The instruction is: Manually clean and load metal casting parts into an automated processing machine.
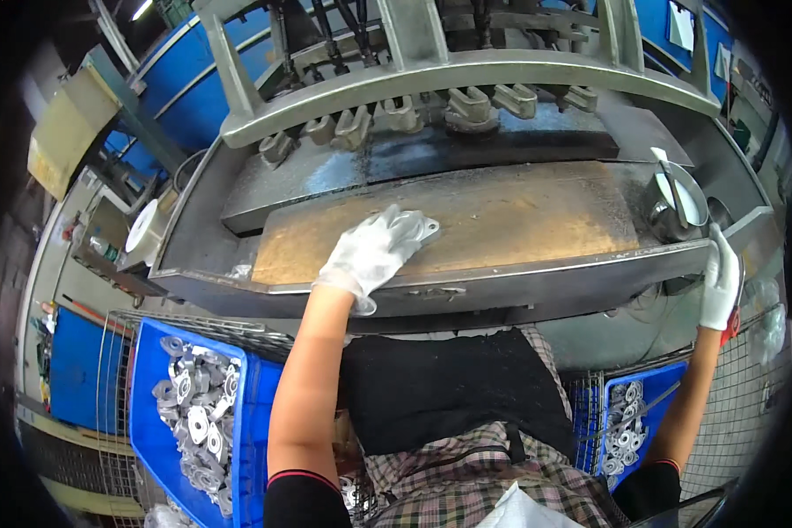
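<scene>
My left hand (380, 248), in a white glove, is over the brown-stained board of the bench. Its fingers are closed over a small silver metal casting (429, 231), whose end with a hole sticks out past the fingertips. My right hand (720, 286), also white-gloved, is at the right corner of the metal tray, fingers pointing away from me and curled. Something red (731, 326) and a dark curved piece show beside its wrist; what the fingers hold is hidden. Close to that hand stands a metal pot (671, 220) with white contents and a brush-like handle in it.
A press frame (466, 70) with a row of metal blocks (399, 114) spans the far side. Blue bins of silver castings stand at lower left (260, 405) and lower right (669, 387), beside wire mesh baskets. The tray's raised front rim (502, 271) runs before me.
</scene>
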Demonstrator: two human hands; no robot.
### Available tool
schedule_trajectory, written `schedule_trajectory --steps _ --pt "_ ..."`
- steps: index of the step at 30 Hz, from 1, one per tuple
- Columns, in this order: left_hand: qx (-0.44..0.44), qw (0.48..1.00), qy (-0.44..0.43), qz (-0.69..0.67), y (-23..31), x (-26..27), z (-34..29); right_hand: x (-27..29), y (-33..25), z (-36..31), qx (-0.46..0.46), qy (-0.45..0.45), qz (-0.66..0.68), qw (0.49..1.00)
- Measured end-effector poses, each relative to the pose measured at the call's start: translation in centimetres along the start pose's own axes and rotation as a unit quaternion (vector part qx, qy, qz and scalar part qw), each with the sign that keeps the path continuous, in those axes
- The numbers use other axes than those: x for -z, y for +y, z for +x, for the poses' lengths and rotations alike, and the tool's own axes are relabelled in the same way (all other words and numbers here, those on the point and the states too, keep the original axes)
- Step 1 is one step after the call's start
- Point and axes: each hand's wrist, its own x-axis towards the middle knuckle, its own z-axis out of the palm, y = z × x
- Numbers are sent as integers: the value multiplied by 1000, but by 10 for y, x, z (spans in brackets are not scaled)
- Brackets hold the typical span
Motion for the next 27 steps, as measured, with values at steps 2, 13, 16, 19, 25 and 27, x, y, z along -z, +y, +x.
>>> schedule_trajectory --steps 2,13,16,19,25,27 --pt "89 988 -95 -78 13 22 14 11 8 -11 -32 6 15 999" --pt "27 979 144 -141 57 116 29 82 114 -83 -200 85 36 975" --pt "-8 946 247 -207 50 113 17 94 133 -99 -187 64 -75 977" --pt "80 980 150 -107 37 42 7 85 183 -131 -241 66 -118 961" --pt "163 982 -37 -89 28 17 5 39 173 -165 -439 25 154 885" --pt "186 980 -29 -67 30 19 8 32 169 -177 -452 44 192 870"
